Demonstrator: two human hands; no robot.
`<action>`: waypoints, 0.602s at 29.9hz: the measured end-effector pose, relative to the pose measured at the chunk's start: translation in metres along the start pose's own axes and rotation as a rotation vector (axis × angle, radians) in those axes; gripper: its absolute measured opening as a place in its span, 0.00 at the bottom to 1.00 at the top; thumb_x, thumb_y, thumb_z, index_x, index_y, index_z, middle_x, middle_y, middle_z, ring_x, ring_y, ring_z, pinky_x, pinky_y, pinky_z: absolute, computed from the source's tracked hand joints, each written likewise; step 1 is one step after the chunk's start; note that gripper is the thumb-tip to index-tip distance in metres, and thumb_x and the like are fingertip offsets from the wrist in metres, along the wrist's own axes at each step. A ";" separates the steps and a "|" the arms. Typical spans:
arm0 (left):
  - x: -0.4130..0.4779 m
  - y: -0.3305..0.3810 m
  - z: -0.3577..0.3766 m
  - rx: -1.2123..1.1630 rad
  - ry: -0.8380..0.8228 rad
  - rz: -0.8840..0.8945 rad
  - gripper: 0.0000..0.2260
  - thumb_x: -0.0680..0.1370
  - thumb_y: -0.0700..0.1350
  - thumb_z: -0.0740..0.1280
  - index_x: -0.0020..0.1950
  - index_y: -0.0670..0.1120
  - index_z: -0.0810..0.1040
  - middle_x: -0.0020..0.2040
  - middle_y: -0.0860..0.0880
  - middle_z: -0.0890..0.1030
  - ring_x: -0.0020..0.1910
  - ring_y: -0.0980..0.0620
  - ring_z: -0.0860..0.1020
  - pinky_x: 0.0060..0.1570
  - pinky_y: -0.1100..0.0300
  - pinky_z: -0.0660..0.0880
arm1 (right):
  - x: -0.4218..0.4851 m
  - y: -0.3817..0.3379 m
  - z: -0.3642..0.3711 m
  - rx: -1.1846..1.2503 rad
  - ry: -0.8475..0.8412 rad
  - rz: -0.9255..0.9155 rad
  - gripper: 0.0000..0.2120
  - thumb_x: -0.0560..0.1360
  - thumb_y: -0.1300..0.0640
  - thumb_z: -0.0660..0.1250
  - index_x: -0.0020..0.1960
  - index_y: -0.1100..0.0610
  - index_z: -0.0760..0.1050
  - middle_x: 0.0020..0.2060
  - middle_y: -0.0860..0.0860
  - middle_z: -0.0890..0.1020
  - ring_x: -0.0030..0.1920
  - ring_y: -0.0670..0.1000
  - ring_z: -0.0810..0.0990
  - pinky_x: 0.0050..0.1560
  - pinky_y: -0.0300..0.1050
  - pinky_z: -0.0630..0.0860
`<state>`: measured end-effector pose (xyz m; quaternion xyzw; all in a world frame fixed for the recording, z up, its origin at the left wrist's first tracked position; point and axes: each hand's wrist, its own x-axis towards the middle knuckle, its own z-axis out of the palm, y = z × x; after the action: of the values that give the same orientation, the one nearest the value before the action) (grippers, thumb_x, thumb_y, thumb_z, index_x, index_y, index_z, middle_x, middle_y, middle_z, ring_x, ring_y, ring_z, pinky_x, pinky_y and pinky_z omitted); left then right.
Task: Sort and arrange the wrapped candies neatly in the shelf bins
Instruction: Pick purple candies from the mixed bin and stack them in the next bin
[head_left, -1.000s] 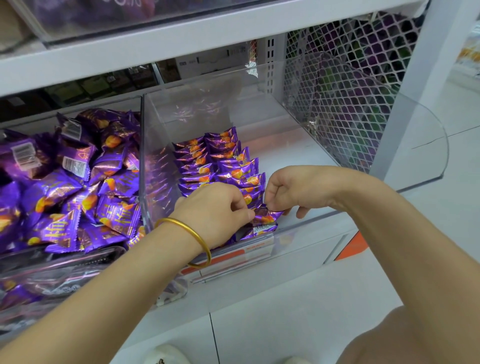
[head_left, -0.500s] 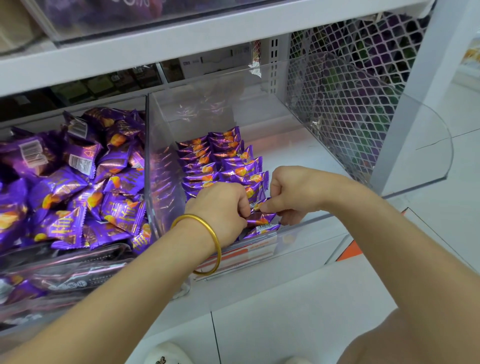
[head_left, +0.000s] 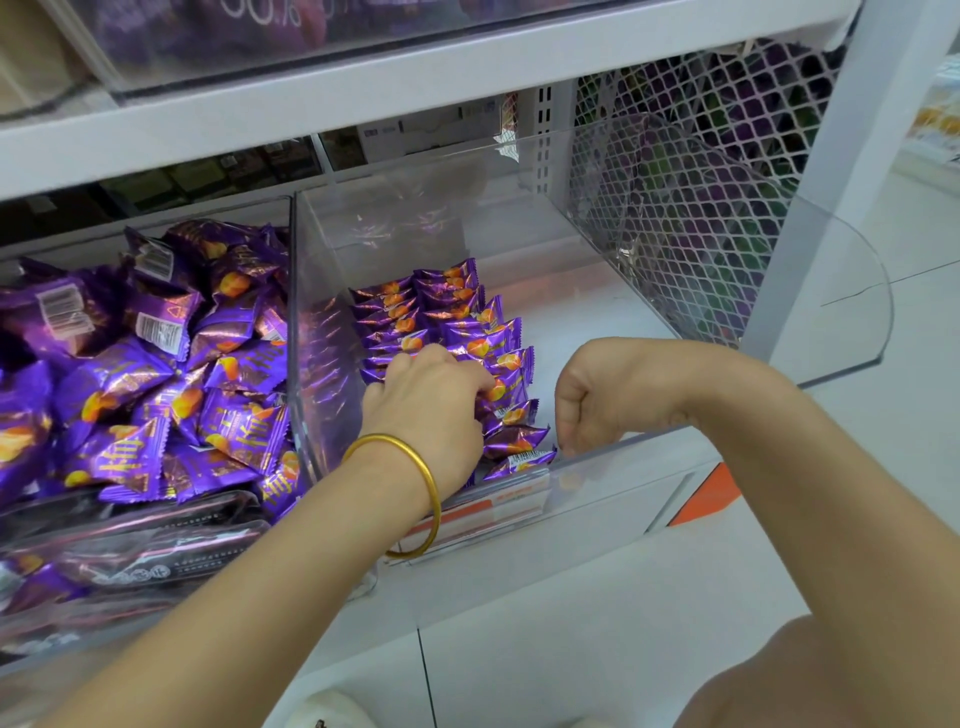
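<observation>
Since the earlier frame, the right hand (head_left: 597, 395) has drawn away from the left hand (head_left: 431, 400) toward 3 o'clock, and the left hand has slid up onto the candy rows (head_left: 467, 312). White metal shelf (head_left: 597, 322) above pale floor tiles (head_left: 571, 649); white diamond mesh panel (head_left: 675, 234) at 1 o'clock. Clear, hard plastic bin (head_left: 322, 291) with one curved side wall. Candies in glossy purple wrappers with orange prints and crimped ends lie in two overlapped rows in the bin's left half. Left hand, wearing a smooth gold bangle (head_left: 415, 457), rests palm-down on the near rows, fingers gently bent, touching the wrappers. Right hand, at 3 o'clock of the rows, hangs with fingers loosely curled, tips just beside the front candy's end; contact cannot be told. Loose pile (head_left: 156, 374) of like candies at 9 o'clock.
</observation>
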<state>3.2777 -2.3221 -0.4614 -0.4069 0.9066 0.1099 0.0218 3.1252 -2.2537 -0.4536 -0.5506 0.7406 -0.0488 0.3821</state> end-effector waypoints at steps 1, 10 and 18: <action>0.000 0.000 0.001 -0.008 -0.003 0.000 0.17 0.77 0.46 0.65 0.65 0.57 0.72 0.64 0.49 0.68 0.65 0.44 0.64 0.59 0.49 0.65 | 0.001 0.000 0.001 -0.008 0.002 -0.003 0.04 0.67 0.61 0.75 0.39 0.55 0.81 0.34 0.50 0.82 0.31 0.43 0.76 0.37 0.37 0.74; 0.000 0.004 -0.001 -0.012 -0.081 0.006 0.28 0.68 0.59 0.72 0.65 0.56 0.68 0.61 0.49 0.67 0.63 0.46 0.63 0.58 0.52 0.64 | 0.004 0.000 0.002 -0.047 -0.016 -0.007 0.05 0.65 0.54 0.77 0.36 0.54 0.82 0.31 0.48 0.81 0.24 0.38 0.71 0.35 0.36 0.70; 0.004 0.005 0.003 0.026 -0.078 0.012 0.29 0.67 0.60 0.72 0.63 0.53 0.66 0.60 0.48 0.67 0.61 0.46 0.63 0.57 0.52 0.66 | 0.007 0.000 0.003 -0.029 -0.030 -0.019 0.09 0.69 0.60 0.74 0.32 0.55 0.77 0.26 0.47 0.78 0.24 0.40 0.74 0.27 0.29 0.67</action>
<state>3.2709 -2.3215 -0.4635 -0.3967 0.9088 0.1140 0.0619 3.1262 -2.2584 -0.4600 -0.5636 0.7303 -0.0335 0.3845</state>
